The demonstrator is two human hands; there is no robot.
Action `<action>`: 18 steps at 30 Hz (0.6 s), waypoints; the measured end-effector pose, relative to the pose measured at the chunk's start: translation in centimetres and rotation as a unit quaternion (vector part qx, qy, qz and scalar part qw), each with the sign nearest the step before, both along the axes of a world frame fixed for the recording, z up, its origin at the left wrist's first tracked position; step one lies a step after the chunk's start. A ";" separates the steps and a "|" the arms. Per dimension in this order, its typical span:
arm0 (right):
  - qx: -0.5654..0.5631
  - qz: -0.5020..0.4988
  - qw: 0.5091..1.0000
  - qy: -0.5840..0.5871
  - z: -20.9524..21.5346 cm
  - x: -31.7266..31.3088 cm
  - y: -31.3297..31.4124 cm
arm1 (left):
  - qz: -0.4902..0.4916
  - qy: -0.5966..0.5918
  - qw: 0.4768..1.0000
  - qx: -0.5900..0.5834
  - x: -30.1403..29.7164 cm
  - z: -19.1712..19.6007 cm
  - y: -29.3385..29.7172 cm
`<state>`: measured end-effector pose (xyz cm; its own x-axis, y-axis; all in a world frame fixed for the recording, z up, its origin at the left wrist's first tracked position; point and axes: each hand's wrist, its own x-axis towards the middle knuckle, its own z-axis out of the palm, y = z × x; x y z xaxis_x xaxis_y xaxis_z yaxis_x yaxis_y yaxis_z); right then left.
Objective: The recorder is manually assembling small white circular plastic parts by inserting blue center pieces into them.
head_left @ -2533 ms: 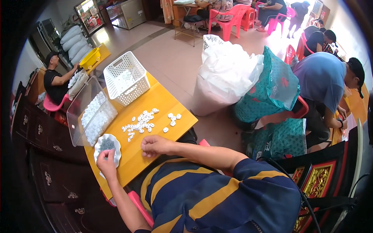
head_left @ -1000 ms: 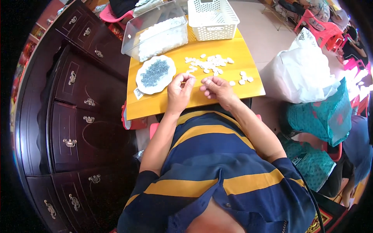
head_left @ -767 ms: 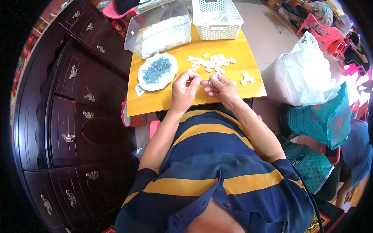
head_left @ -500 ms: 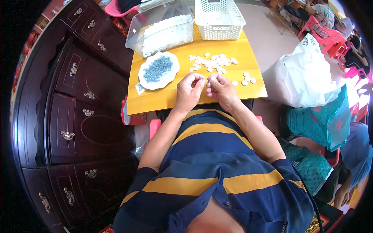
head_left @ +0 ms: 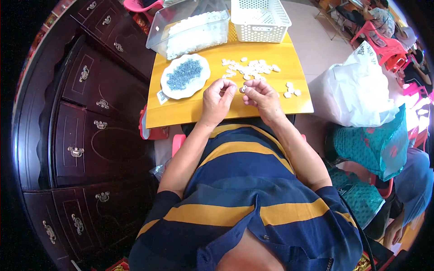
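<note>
Over the near part of the wooden table (head_left: pixel 199 113), my left hand (head_left: pixel 217 100) is closed in a pinch. Whatever its thumb and forefinger hold is too small to make out. Beside it, my right hand (head_left: pixel 266 98) grips a small white round piece (head_left: pixel 243 89) between thumb and fingers. The fingertips of both hands are a short gap apart. Beyond them lies a loose cluster of similar white pieces (head_left: pixel 254 67), with several more (head_left: pixel 290 91) to the right of my right hand. Left of my left hand, a white scalloped plate (head_left: pixel 201 80) bears a heap of small dark grey-blue parts (head_left: pixel 184 74).
A clear plastic bin (head_left: pixel 156 38) of white pieces and a white perforated basket (head_left: pixel 260 35) stand at the table's far edge. Dark wooden drawers (head_left: pixel 104 144) line the left. To the right are a stuffed white bag (head_left: pixel 355 92), teal bags (head_left: pixel 373 140) and another person's arm (head_left: pixel 395 228).
My hands have drawn slightly apart, and the white piece in my right fingers shows more plainly. My right hand now covers the spot where a loose piece lay. The view has shifted a little.
</note>
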<state>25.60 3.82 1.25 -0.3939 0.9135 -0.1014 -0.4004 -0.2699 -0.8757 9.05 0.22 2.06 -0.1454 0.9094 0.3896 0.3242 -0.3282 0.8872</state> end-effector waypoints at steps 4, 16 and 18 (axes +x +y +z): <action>0.021 0.000 1.000 -0.005 -0.3 0.0 0.0 | -0.005 0.009 1.000 0.001 -0.1 -0.1 0.0; 0.074 -0.012 0.996 -0.047 -0.7 0.0 -0.1 | -0.008 0.024 1.000 -0.008 0.2 0.0 -0.1; 0.082 -0.011 0.995 -0.049 -0.6 0.1 0.0 | -0.008 0.026 1.000 -0.009 0.2 0.0 -0.1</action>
